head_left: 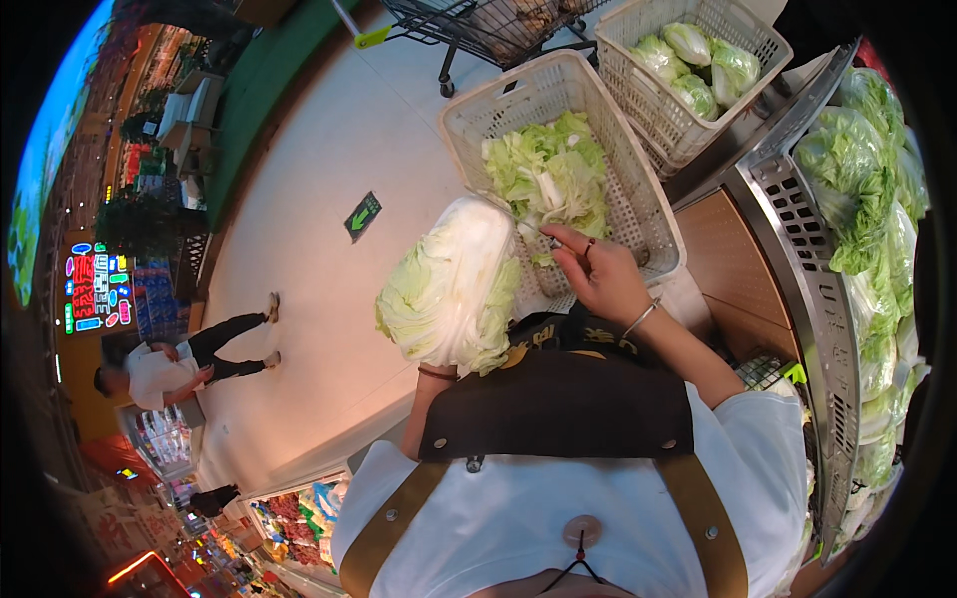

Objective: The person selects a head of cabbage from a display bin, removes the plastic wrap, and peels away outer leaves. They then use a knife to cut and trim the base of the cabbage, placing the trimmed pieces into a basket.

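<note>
A large napa cabbage [456, 288], its white base pointing up and away from me, rests on my left hand. That hand is hidden beneath the cabbage, and only the wrist with a dark band shows. My right hand [598, 276] is beside the cabbage's base, over the near side of a white plastic crate [658, 198]. Its thumb and index finger pinch a thin metallic object, too small to name for certain. Loose cabbage leaves [553, 176] lie in the crate.
A second crate [635, 112] with several wrapped cabbages stands beyond, near a wire shopping cart [448, 30]. On the right, a metal-edged display shelf [807, 284] holds bagged cabbages [860, 172]. A person [161, 374] stands far off on the left.
</note>
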The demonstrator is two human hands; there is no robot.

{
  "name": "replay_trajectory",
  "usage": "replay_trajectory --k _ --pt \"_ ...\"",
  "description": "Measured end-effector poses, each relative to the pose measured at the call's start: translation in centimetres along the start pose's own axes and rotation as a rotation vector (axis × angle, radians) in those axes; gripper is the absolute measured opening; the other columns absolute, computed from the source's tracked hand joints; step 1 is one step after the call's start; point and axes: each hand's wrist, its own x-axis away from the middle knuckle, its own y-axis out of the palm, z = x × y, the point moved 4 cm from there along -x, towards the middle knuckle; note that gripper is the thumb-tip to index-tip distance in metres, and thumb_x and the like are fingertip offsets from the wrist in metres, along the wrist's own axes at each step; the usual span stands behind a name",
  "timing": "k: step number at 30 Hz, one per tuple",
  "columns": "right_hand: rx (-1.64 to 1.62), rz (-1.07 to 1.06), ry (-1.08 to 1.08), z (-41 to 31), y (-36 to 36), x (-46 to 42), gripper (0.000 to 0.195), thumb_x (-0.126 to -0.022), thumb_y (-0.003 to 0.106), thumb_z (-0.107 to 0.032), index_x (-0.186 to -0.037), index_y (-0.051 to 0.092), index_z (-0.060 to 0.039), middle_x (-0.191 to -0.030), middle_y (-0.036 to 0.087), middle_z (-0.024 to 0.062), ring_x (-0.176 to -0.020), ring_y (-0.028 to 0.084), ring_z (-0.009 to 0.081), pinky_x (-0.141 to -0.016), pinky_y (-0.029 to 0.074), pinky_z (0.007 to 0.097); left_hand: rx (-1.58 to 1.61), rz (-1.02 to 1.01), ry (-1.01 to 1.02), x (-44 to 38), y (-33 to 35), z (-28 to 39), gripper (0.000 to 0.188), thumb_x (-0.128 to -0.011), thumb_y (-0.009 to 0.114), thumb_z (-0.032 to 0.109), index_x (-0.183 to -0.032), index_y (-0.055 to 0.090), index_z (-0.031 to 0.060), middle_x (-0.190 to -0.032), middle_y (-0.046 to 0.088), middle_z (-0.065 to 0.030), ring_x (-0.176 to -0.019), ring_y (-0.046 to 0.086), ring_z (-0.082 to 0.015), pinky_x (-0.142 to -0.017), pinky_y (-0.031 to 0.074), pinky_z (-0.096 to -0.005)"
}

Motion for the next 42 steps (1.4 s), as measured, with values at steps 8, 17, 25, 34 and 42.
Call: replay_trajectory --k 8,17,25,34,42 --pt "0.084 -0.107 0.045 6.8 7.4 -1.3 0.031 -0.093 0.053 -0.028 -0.122 0.060 -0.0186 -0.065 0.059 0.0162 -0.060 0.059 0.0347 -0.055 0.046 0.0431 0.145 0.066 -0.073 -0.9 -6.9 -0.9 0.070 -0.087 0.041 0.052 -0.141 0.036 0.0064 -0.142 0.041 -0.0157 -0.128 0.043 -0.0340 -0.108 0.034 -0.0497" --pt "0.157 -0.259 0.241 24.1 17.3 4.6 0.041 -0.094 0.051 -0.036 -0.114 0.056 0.0000 -0.068 0.061 0.0193 -0.061 0.061 0.0331 -0.059 0.048 0.0423 0.243 0.372 -0.354 2.2 -24.0 -11.7 0.071 -0.086 0.044 0.060 -0.139 0.043 0.0128 -0.140 0.047 -0.0094 -0.127 0.045 -0.0300 -0.107 0.035 -0.0490" --pt "0.131 -0.434 0.356 22.8 17.8 4.2 0.032 -0.097 0.044 -0.034 -0.097 0.051 -0.0024 -0.069 0.060 0.0217 -0.062 0.058 0.0427 -0.055 0.046 0.0471 0.103 0.424 -0.520 1.6 -29.6 -12.4 0.081 -0.083 0.045 0.070 -0.138 0.044 0.0116 -0.138 0.048 -0.0095 -0.126 0.046 -0.0271 -0.104 0.039 -0.0455" --pt "0.164 -0.313 0.215 23.9 18.2 5.2 0.031 -0.094 0.049 -0.033 -0.101 0.052 -0.0034 -0.070 0.060 0.0221 -0.063 0.058 0.0428 -0.056 0.046 0.0508 -0.230 0.439 -0.396 1.2 -22.1 -6.0 0.063 -0.093 0.050 0.050 -0.139 0.039 0.0087 -0.135 0.049 -0.0087 -0.124 0.048 -0.0261 -0.099 0.044 -0.0464" --pt "0.190 -0.282 0.277 21.5 18.9 4.5 0.026 -0.093 0.050 -0.033 -0.098 0.052 -0.0068 -0.068 0.060 0.0204 -0.062 0.059 0.0418 -0.053 0.046 0.0512 -1.786 1.204 0.260 1.1 -13.6 -4.8 0.117 -0.066 0.075 0.058 -0.144 0.016 -0.0063 -0.150 0.018 -0.0271 -0.141 0.012 -0.0416 -0.106 0.021 -0.0619"
